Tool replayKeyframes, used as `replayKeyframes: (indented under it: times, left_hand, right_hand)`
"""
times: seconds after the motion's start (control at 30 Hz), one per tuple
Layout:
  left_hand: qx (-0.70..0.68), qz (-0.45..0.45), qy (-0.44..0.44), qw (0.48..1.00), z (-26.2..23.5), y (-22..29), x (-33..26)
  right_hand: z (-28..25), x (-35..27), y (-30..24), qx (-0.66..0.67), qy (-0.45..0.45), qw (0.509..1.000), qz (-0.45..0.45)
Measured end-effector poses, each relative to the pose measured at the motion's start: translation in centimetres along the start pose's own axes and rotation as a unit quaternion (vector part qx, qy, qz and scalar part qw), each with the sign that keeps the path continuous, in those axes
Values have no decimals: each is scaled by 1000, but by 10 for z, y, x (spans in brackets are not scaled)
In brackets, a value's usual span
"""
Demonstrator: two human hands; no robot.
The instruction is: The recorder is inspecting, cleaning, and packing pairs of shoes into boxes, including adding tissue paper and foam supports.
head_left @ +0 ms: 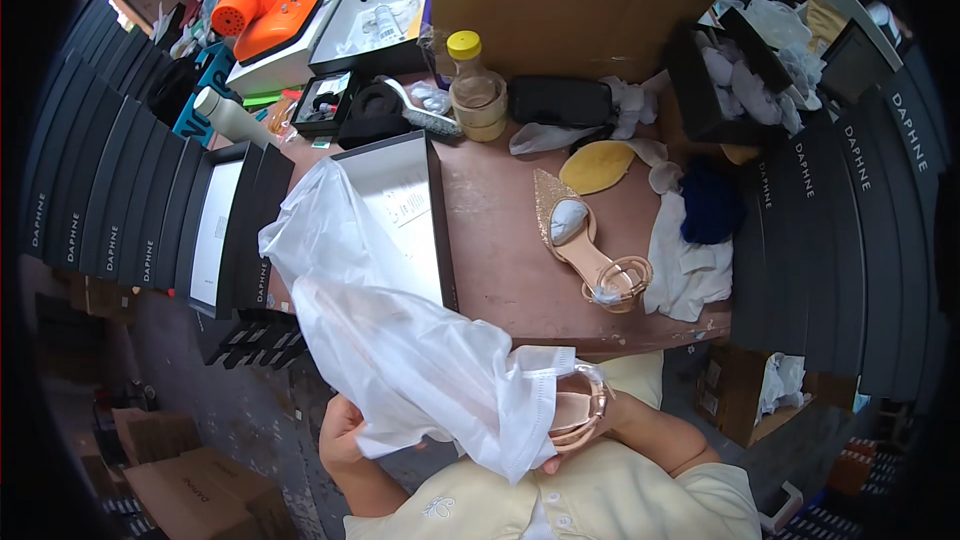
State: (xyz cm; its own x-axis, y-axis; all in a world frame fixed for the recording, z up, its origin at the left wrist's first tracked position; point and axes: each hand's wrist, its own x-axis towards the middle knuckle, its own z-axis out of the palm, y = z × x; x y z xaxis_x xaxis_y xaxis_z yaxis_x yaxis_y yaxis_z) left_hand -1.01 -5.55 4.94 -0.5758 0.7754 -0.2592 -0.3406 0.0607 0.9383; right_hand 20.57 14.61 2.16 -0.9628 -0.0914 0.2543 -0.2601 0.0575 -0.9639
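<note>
A thin white fabric shoe bag [410, 340] hangs across my front, its hemmed mouth toward the right. Out of that mouth sticks the strappy heel end of a rose-gold sandal [572, 410]; its toe end is hidden inside. My right hand [612, 416] is closed around the sandal's heel end, partly covered by the straps. My left hand [343, 428] has curled fingers gripping the bag's lower edge. The matching sandal [585, 255], with a glittery toe and grey stuffing, lies on the brown table [490, 240]. An open shoe box [436, 210] stands behind the bag.
Stacked black shoe boxes [95, 180] flank the table at left, and more boxes [850, 230] at right. A yellow-capped bottle [478, 90], a yellow pad [597, 167], white cloth [692, 265] and a stuffing-filled box [710, 90] stand or lie toward the back and right.
</note>
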Motion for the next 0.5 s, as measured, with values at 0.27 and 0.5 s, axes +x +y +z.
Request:
replayKeyframes:
  times: [0.27,0.5]
  left_hand:
    - [91,25,38,995,26,-5,14]
    - [-399,39,74,913,-46,1,52]
  right_hand:
    - [9,-2,-10,297,61,942,145]
    - [-33,-18,-42,197,221,955,-27]
